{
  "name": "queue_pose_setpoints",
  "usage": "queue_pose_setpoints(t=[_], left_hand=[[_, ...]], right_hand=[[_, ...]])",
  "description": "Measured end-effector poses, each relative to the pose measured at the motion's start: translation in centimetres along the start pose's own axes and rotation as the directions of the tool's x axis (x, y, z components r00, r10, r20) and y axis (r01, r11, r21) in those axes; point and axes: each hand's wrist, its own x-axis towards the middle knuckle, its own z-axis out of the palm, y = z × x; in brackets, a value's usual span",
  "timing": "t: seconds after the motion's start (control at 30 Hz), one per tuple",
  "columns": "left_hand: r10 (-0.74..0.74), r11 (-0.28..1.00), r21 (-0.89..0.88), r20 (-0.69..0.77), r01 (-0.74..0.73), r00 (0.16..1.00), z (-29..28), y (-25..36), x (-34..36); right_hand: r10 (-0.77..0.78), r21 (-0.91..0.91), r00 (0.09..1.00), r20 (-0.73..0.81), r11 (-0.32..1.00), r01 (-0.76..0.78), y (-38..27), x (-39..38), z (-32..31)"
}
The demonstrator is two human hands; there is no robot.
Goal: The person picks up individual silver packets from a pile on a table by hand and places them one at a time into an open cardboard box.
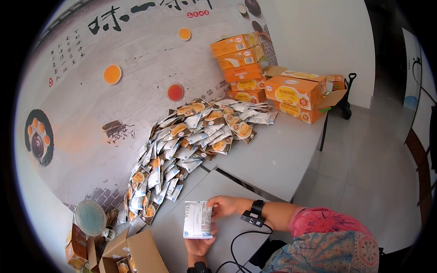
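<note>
A flat white packet point(197, 219) with grey and blue print is held up over the near table, its pale side facing up. My right hand point(223, 207) pinches its upper right edge between thumb and fingers. From below, my left hand point(199, 246) grips the lower edge, with its fingers partly hidden behind the packet. Beyond my hands a long heap of similar packets point(182, 143) lies along the wall, some showing brown and orange fronts and others white backs.
Orange cartons point(240, 59) are stacked at the far end, beside an opened carton point(293, 91). An open cardboard box point(148, 252) holding packets stands at lower left, near a small fan point(92, 218). A gap point(236, 179) runs between two grey tables point(273, 150). A black cable point(236, 241) trails from my right wrist.
</note>
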Motion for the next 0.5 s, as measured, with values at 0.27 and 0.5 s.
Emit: queue_pose_setpoints(t=[0.27, 0.5], left_hand=[[-0.059, 0.998, -0.019, 0.053, 0.06, 0.997, 0.1, -0.9, -0.1], [0.108, 0.981, 0.171, -0.061, -0.096, 0.992, -0.6, -1.0, -0.3]], right_hand=[[0.006, -0.081, 0.999, 0.033, 0.997, -0.003, 0.8, 0.0, 0.4], [-0.029, -0.091, 0.999, 0.026, 0.995, 0.032, 1.7, 0.6, 0.7]])
